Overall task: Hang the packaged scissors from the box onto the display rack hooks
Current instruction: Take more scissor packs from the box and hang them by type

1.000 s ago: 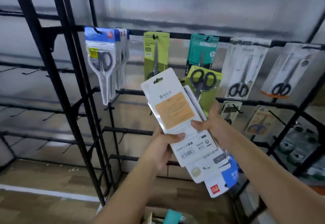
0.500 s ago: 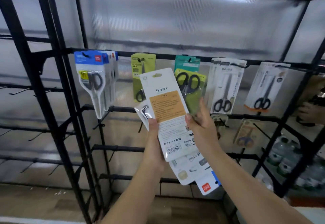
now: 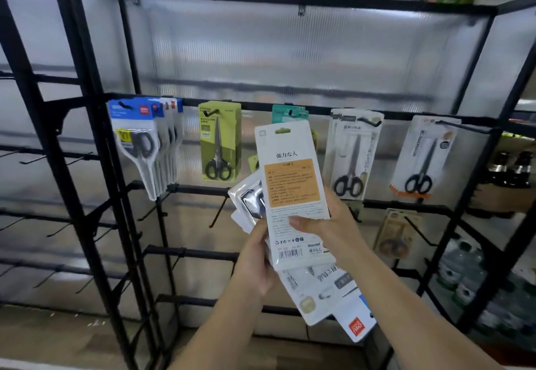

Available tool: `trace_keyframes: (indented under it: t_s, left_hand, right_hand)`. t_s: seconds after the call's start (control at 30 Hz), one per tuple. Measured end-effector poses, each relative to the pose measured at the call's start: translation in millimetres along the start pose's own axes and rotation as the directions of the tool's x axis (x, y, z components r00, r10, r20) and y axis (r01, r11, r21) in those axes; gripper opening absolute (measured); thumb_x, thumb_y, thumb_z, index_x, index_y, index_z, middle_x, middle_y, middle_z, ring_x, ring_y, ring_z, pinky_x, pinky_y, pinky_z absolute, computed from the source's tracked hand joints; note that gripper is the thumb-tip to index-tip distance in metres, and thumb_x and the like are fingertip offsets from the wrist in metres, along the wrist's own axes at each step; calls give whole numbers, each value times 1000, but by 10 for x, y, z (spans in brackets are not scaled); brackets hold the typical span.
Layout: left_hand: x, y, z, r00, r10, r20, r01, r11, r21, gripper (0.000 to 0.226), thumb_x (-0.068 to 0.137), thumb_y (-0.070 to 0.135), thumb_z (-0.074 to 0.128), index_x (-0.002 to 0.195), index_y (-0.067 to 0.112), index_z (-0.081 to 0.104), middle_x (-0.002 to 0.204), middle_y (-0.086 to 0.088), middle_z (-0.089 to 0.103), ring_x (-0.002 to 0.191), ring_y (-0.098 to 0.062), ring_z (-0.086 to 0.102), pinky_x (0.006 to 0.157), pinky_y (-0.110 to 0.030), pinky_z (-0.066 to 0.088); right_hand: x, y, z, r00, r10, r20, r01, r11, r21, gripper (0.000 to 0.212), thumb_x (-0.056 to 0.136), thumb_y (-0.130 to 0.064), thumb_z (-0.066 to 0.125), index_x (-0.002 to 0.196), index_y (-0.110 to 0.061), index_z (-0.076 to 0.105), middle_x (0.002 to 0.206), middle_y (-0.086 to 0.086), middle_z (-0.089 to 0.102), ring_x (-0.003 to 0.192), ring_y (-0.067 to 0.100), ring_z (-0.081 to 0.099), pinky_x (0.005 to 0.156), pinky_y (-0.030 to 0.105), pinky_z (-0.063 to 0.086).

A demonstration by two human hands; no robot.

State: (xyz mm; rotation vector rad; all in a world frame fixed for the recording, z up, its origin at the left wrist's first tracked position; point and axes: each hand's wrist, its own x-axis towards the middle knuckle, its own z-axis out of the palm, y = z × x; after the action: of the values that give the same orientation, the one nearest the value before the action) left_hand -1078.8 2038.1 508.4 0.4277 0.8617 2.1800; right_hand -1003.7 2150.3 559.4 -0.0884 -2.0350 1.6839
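since half a second ago, raised a little higher against the display rack point(image 3: 290, 107), with the whole rack sitting lower in view and its top bar now showing. both hands still on the fan of packaged scissors.

front of the fan: white pack point(image 3: 293, 192), back side out, orange label in the middle, barcode near the bottom, hang slot at the top, held upright and slightly tilted. pinched by the right hand point(image 3: 327, 224), thumb across the printed face, fingers behind. left hand point(image 3: 255, 256) curled round the left edge of the stack, thumb tip on the front. more packs splayed behind: a clear blister pack point(image 3: 248, 198) poking out to the left, two white ones lower right, the lowest with a red logo point(image 3: 356, 327).

top of the white pack level with the upper row of hooks, overlapping the teal pack point(image 3: 285, 113) hanging there; not on any hook.

already hung along the upper bar: blue-topped packs point(image 3: 139, 143) at far left, green pack point(image 3: 219, 140), white packs point(image 3: 352, 152), another white pack point(image 3: 426, 158) at right. one tan pack point(image 3: 397, 233) on the lower row, blurred. bare hooks point(image 3: 216, 216) below and on the left panel. box not in view.
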Motion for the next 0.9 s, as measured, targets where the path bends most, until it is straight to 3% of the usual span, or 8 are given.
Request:
trace_keyframes:
  t_s: [0.2,0.4,0.5,0.6,0.67,0.73,0.83,0.9]
  left_hand:
    - [116,20,140,1000,5,-18,-4,998,58,27,81,33,60,91,16,78,104,-10,73,96,-23,70,72,-33,58]
    - [157,34,173,999,25,-28,-22,995,101,35,76,37,58,98,16,76,108,-10,71,97,-22,69,75,-33,56]
    - [162,0,117,995,32,-92,-25,997,75,51,74,37,61,117,9,66,117,-16,67,105,-28,65,86,-39,54]
    - [169,28,69,986,48,-158,-40,998,55,59,72,37,66,123,8,61,118,-18,66,109,-34,63,90,-46,52]
    - [188,69,34,976,88,-200,-77,995,59,51,69,34,68,114,10,64,106,-13,71,96,-28,69,74,-40,58]
    - [191,101,32,961,114,-253,-95,992,88,49,65,32,71,109,12,64,101,-10,73,88,-26,71,65,-37,56]
    - [191,96,84,947,126,-295,-98,989,108,62,62,31,72,119,10,61,111,-14,69,100,-32,67,74,-41,54]
    - [186,79,139,946,128,-298,-95,988,122,63,61,32,72,119,10,61,109,-14,70,96,-31,68,71,-39,54]
  right_hand:
    - [91,-119,-153,998,-43,-43,48,989,137,45,72,7,70,108,-20,60,98,-4,72,92,10,68,67,16,52]
    - [103,-95,-141,993,21,-115,6,974,227,40,77,7,65,94,-30,64,99,-3,72,95,16,67,81,37,51]
    - [62,-67,-146,981,38,-189,18,959,283,40,77,9,64,95,-27,65,98,-1,72,99,22,66,88,44,50]
    - [0,-73,-195,963,14,-268,73,947,313,43,79,11,61,98,-27,64,96,-4,73,97,18,67,82,41,53]
    - [-33,-119,-234,948,-46,-316,150,938,313,46,81,12,57,101,-29,63,95,-8,73,90,10,69,71,28,57]
    - [-49,-173,-248,929,-140,-343,218,956,199,58,82,15,53,113,-34,60,106,-12,70,93,3,66,72,18,54]
    - [-65,-207,-173,932,-263,-250,237,963,-131,80,81,16,46,121,-54,47,132,-17,50,112,1,49,85,14,45]
    - [-74,-172,-92,963,-243,-116,192,922,-338,85,80,14,48,115,-63,40,149,-23,20,140,5,18,97,5,35]
